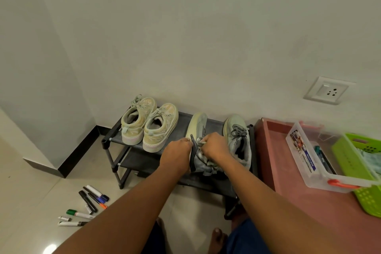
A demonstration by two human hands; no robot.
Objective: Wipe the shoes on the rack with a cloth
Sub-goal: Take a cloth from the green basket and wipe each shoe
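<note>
A low black shoe rack (181,118) stands against the wall. On its top shelf a beige pair (149,122) sits at the left. A grey sneaker (196,125) lies tilted on its side in the middle, its mate (237,138) upright to the right. My left hand (177,153) grips the tilted sneaker by its sole edge. My right hand (215,146) pinches a crumpled grey cloth (203,158) against that sneaker's upper. The cloth hangs down over the heel, and much of the shoe's rear is hidden by my hands.
Several markers (88,205) lie scattered on the tiled floor at the lower left. To the right, a pink surface (299,196) holds a clear plastic box (309,161) and a green basket (362,171). A wall socket (327,90) is above. My feet (218,235) are below.
</note>
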